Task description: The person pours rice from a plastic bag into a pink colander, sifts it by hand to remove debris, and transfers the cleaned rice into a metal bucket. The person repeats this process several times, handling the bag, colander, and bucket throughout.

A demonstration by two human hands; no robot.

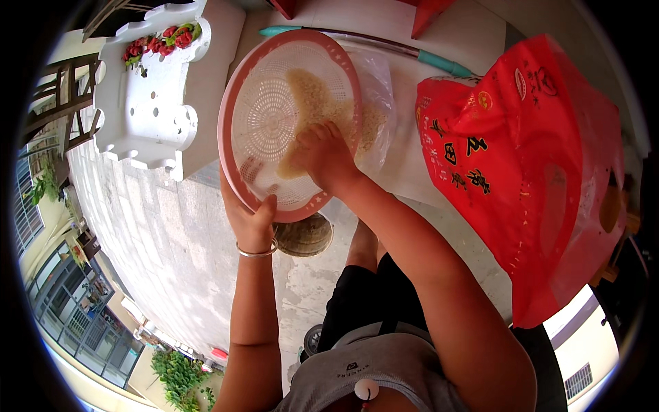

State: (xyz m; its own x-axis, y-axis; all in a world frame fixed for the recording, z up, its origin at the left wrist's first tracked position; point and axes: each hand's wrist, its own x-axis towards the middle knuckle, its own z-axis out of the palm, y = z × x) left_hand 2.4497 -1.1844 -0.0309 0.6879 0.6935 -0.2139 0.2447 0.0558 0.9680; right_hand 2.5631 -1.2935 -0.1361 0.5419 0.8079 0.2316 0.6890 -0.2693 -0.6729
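A round plastic sieve basket [264, 117] with a pink rim and a pale perforated bottom is tilted in front of me. My left hand [250, 218] grips its near left rim, the thumb over the edge and the other fingers hidden beneath. Pale rice grains [309, 96] lie in a band along the right half of the basket. My right hand [321, 154] reaches over the near right rim into the rice, its fingers curled against the grains. Whether it pinches any grains is hidden. More grains show in a clear plastic bag [376, 103] beyond the right rim.
A large red rice bag [508, 158] stands at the right. A long stick with teal ends [439, 63] lies along the far side. A white scalloped planter box [154, 103] with red flowers stands at the far left. Below the basket sits a round woven-looking container [305, 237].
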